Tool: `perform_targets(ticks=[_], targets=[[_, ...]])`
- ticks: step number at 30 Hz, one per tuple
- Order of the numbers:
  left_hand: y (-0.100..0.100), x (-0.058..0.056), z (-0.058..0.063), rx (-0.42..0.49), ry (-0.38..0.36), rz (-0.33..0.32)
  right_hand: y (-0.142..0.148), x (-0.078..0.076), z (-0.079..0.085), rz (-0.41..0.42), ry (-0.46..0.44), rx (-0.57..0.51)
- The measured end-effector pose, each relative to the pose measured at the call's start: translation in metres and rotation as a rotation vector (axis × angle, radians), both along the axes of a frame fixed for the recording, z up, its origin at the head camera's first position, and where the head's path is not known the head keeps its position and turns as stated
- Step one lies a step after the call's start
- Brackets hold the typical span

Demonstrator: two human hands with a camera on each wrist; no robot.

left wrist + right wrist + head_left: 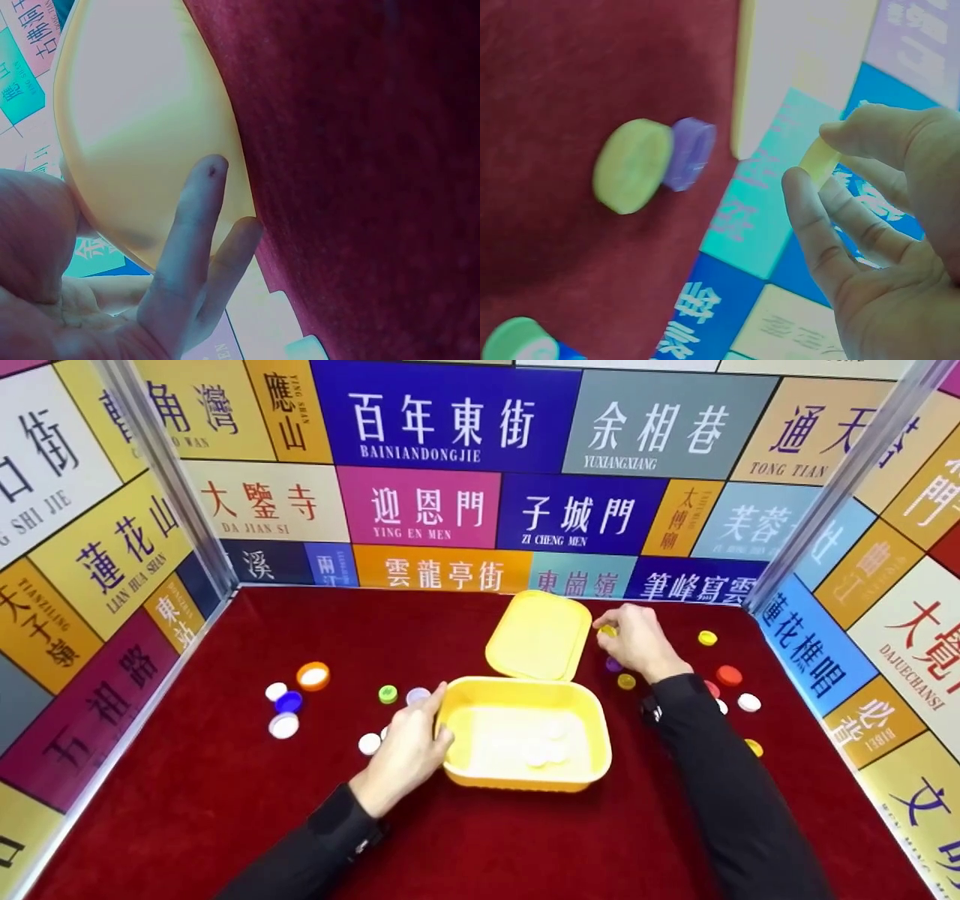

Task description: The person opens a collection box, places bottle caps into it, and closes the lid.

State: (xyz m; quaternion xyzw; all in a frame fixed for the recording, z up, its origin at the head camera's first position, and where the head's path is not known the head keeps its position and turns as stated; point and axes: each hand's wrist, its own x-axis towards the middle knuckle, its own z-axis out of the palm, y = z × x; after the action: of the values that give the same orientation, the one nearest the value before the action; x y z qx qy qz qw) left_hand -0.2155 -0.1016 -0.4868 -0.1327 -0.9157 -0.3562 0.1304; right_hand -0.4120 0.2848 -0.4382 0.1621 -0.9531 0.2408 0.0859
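Observation:
My left hand (405, 744) grips the left end of a yellow plastic box (525, 784), thumb at the rim and fingers against the outer wall (150, 172). Several white bottle caps (553, 751) lie inside, toward the right end. Right of the box's yellow lid (540, 635), my right hand (639, 643) pinches a yellow bottle cap (821, 160) between thumb and fingertip, raised off the cloth in the right wrist view. Below that hand lie a purple cap (690, 154) and a darker yellow cap (632, 166), side by side.
At the left are an orange-rimmed cap (313, 676), a blue cap (289, 702) and white caps; a green cap (388, 694) lies nearer the box. Red caps (728, 675), white caps and a yellow cap (707, 638) lie at the right. Sign-covered panels (420, 506) enclose the red cloth.

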Motion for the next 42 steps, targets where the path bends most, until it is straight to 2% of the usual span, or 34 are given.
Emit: perform_targets(ticks=[7,14,20,24,31,36,42], targets=[[0.000,0.000,-0.001,0.008,-0.006,-0.003,-0.013,0.022,0.016,0.020,0.047,-0.022],[-0.001,0.000,-0.002,0.008,0.001,-0.005,-0.023,0.053,0.029,0.055,0.090,-0.050],[0.000,0.001,-0.002,0.009,-0.005,-0.006,-0.032,0.081,0.033,0.136,0.167,-0.085],[0.001,0.001,-0.002,0.003,-0.006,0.004,-0.039,0.098,0.034,0.187,0.177,-0.098],[0.000,0.001,-0.002,0.010,-0.010,0.009,-0.051,0.123,0.028,0.272,0.132,-0.096],[-0.001,0.002,-0.001,0.006,-0.008,0.006,-0.058,0.133,0.021,0.320,0.123,-0.063],[0.000,0.001,0.000,-0.001,-0.009,0.004,-0.065,0.142,0.011,0.362,0.071,-0.012]])
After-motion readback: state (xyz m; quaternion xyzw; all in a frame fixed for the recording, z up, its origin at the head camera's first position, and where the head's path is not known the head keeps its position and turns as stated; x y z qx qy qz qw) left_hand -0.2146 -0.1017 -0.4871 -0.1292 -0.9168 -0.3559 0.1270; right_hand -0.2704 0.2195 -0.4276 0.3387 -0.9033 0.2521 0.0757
